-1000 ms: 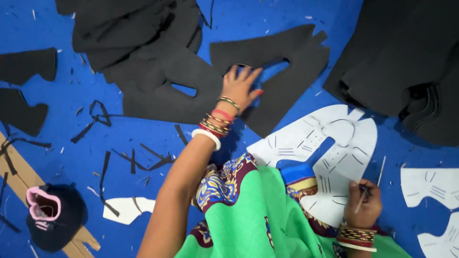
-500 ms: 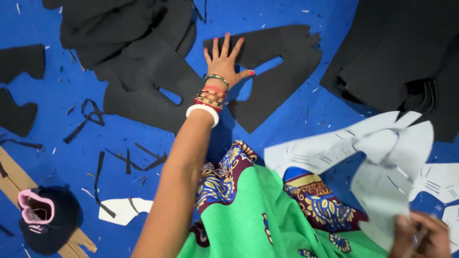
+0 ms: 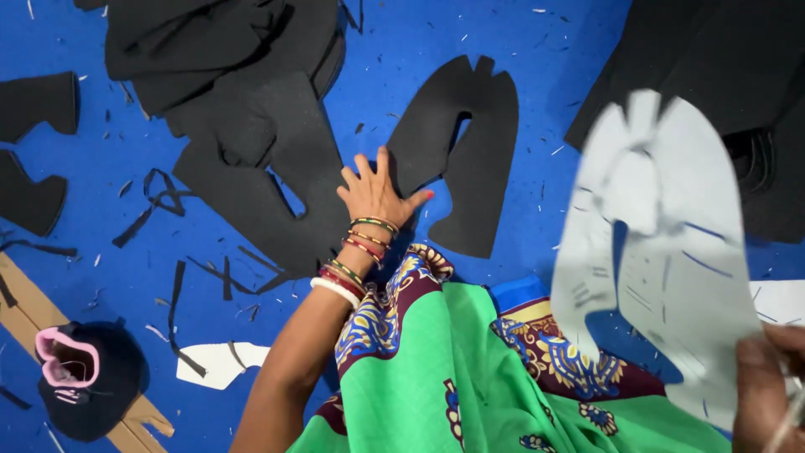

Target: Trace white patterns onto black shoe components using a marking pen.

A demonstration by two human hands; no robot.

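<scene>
Blue floor; left hand [image 3: 375, 195] flat, fingers spread, on black foam sheet [image 3: 277, 193]; right hand [image 3: 767, 390] gripping white shoe-shaped template [image 3: 662, 252].

A stack of bangles [image 3: 356, 252], gold, red, green and white, rings the left wrist; red polish marks the thumbnail. Green garment [image 3: 470, 369] with a maroon-blue patterned border.

Matt black foam-like cutout [image 3: 461, 151] on smooth blue floor sheet [image 3: 537, 59] — stiff pale card template [image 3: 662, 252].

No packages, labels, signs or screens show anywhere in this view.
</scene>
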